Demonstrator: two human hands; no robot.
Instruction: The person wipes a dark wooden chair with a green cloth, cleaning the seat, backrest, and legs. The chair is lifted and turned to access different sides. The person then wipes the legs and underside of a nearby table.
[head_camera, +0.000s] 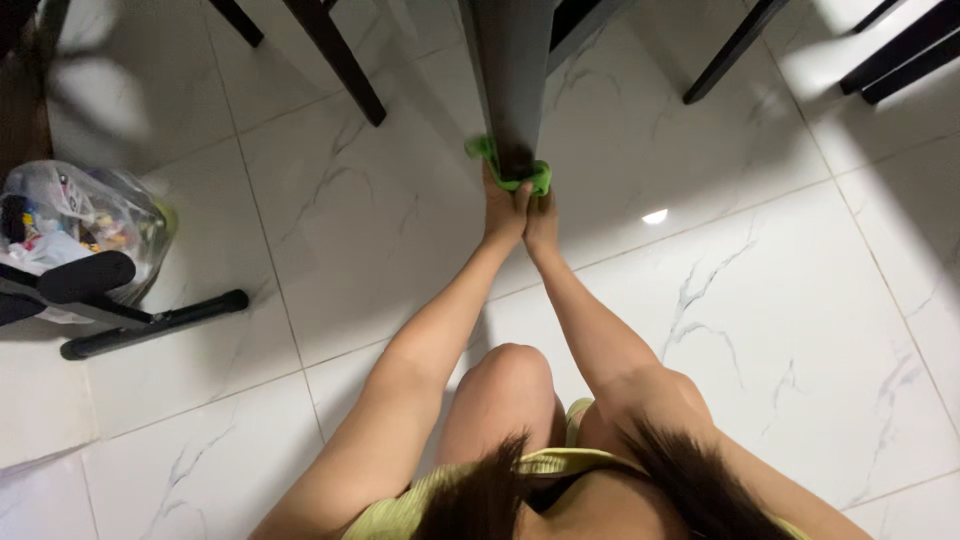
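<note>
Both hands, left hand (503, 212) and right hand (541, 222), closed on green cloth (535, 177) wrapped round dark furniture leg (512, 90), mid-wipe near its foot; next likely needs sliding grip along leg.

The soft green cloth (510, 168) looks like matt, fluffy microfibre, pressed against the dark, smooth, satin-finished table leg (512, 80) (wood or metal, hard to tell). The white marble-veined floor tiles (780, 300) are glossy. The clear plastic bag (90, 215) is crinkled and shiny.

Table leg (512, 80) cut off at top edge, fingers (522, 195) partly hidden in green cloth (540, 177)
</note>
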